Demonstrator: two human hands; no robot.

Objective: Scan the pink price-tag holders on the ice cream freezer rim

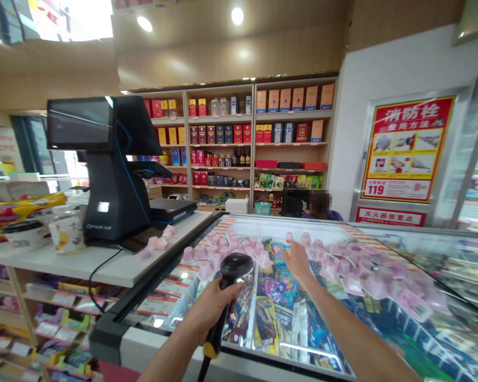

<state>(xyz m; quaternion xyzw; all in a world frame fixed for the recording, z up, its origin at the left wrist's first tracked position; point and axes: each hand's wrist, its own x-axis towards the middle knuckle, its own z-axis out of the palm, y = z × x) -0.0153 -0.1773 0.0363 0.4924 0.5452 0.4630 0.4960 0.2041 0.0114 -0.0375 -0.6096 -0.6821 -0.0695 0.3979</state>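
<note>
My left hand is wrapped around the handle of a black barcode scanner with a yellow band near its cable end, held over the near part of a glass-topped freezer. Farther forward, my right hand reaches over the glass with thumb and index finger apart. Just beyond its fingertips is a small pink cup-shaped piece; whether they touch cannot be made out. Similar pink pieces lie scattered at left. Another heap spreads to the right, some pieces bearing barcode labels.
A black checkout terminal stands on the white counter at left, with a few pink pieces and a lidded cup. Colourful packets show through the freezer glass. Shelves of boxes and a person are behind.
</note>
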